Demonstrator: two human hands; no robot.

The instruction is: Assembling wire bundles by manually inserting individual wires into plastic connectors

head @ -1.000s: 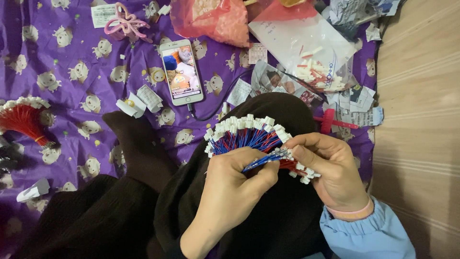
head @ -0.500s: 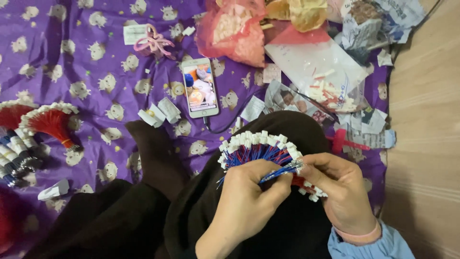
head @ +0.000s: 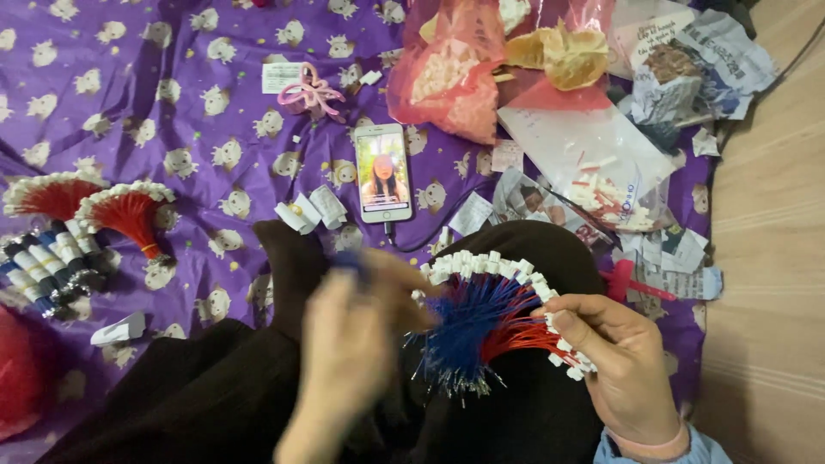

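Note:
My right hand [head: 623, 365] grips a fan-shaped bundle of red and blue wires [head: 481, 322] tipped with small white connectors, held over my dark-clothed lap. To the left of the fan, my left hand [head: 344, 344] is raised and motion-blurred. Its fingers are pinched together, with a bit of blue wire [head: 348, 258] showing at the fingertips. The two hands are apart, and the left hand is not touching the bundle.
A purple patterned cloth [head: 172, 103] covers the floor. On it lie a lit phone [head: 381, 172] with a cable, red wire bundles [head: 129, 215] at the left, a pink hair clip [head: 311, 93], a pink bag [head: 451, 77], and a clear bag of connectors [head: 601, 163]. Wooden floor [head: 773, 258] is on the right.
My left hand has pulled away from the bundle to the left with a blue wire. The fan of wires now shows fully in my right hand. The camera view shifted.

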